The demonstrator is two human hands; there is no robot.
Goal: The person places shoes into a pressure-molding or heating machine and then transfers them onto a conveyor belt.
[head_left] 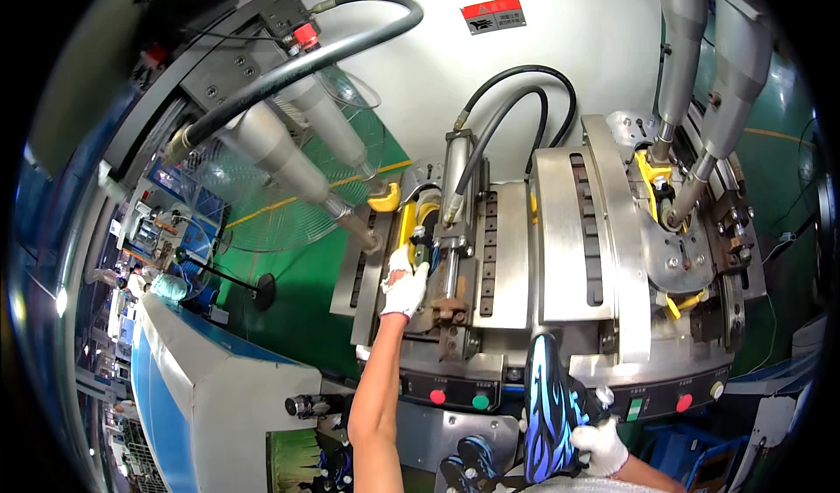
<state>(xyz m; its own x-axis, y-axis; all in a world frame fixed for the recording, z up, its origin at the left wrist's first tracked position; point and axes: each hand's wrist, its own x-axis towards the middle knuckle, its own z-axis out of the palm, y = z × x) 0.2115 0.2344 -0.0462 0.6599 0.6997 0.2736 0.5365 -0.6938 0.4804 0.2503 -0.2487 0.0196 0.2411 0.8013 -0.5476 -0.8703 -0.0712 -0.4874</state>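
My left hand (404, 290), in a white glove with a reddish patch, reaches into the left station of a metal press machine. Its thumb and fingers look stretched and apart, beside a yellow pad (408, 223) and a dark part with a little blue showing. Whatever lies beyond the fingertips is partly hidden. Low in the view, my right hand (600, 448), also white-gloved, is closed around the side of a black sports shoe (544, 410) with a blue and purple flame pattern. That shoe is held in front of the machine's control panel, its toe pointing away from me.
Red and green buttons line the front control panel (454, 393). Thick grey cylinders (273, 147) and black hoses (516, 71) hang over the stations. More dark shoes (472, 462) sit at the lower edge. A white-and-blue machine cover (219, 379) stands at left, with a wire fan guard behind.
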